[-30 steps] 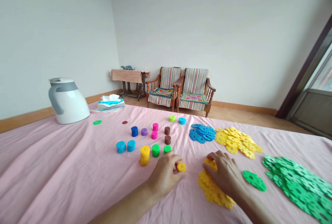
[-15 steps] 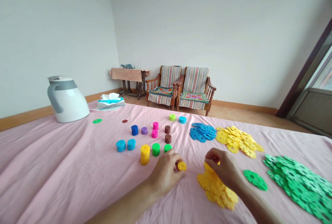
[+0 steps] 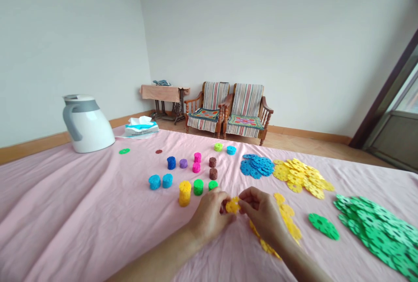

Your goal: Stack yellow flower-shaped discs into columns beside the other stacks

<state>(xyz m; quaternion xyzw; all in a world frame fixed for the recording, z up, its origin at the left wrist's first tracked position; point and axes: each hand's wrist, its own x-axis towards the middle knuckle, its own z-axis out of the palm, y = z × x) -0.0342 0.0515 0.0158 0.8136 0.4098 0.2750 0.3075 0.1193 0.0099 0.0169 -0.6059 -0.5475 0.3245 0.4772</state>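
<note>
1. Writing: dark characters run along the front of the white-and-blue tissue box (image 3: 141, 132), far left on the pink cloth (image 3: 124, 221); too small and blurred to read.
2. Containers: same box, white tissue (image 3: 141, 120) poking from its top slot. Left of it, a white jug (image 3: 93, 129) with grey collar and handle, lid on; contents hidden.
3. Left hand (image 3: 210, 210): thumb and fingers closed round a yellow disc (image 3: 233, 205), notched edge, held above the cloth at near centre. Whether more discs sit behind it, cannot tell.
4. Right hand (image 3: 261, 210): thumb and forefinger pinched at the right edge of the yellow disc, the two hands almost meeting. Its wrist covers part of the near yellow heap (image 3: 289, 221).
5. Left of the hands, upright stacks: tall yellow stack (image 3: 184, 195), beside it two green stacks (image 3: 198, 187), the right one partly behind the left hand. Two light-blue stacks (image 3: 167, 180) further left; dark blue, purple, pink and brown ones behind.
6. Beyond and right of the hands: blue heap (image 3: 257, 166), far yellow heap (image 3: 302, 176) touching it, large green heap (image 3: 380, 229) at right, a few loose green discs (image 3: 323, 226) between.
</note>
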